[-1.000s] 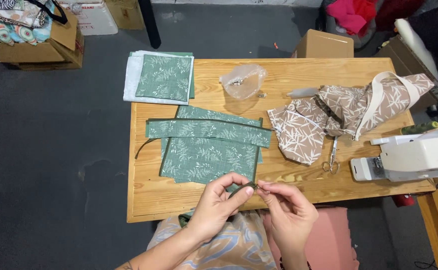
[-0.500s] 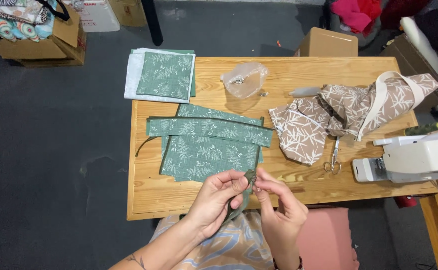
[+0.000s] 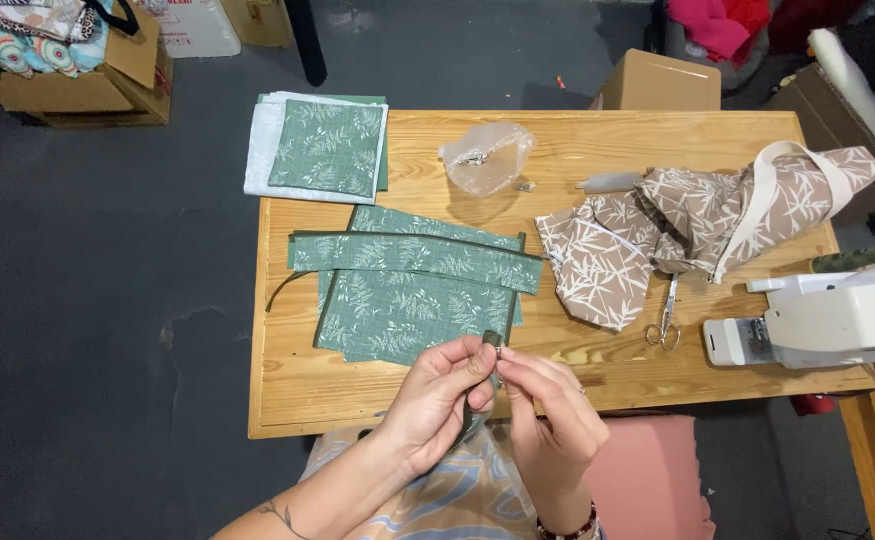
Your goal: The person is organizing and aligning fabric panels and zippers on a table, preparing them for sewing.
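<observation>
Your left hand point(image 3: 444, 392) and right hand point(image 3: 547, 410) meet fingertip to fingertip over the near edge of the wooden desk point(image 3: 377, 385), both pinching 1 narrow dark green zipper strip point(image 3: 492, 342). Just beyond lie the green leaf-print fabric panels point(image 3: 407, 285); small steel scissors point(image 3: 664, 322) lie to the right.
</observation>
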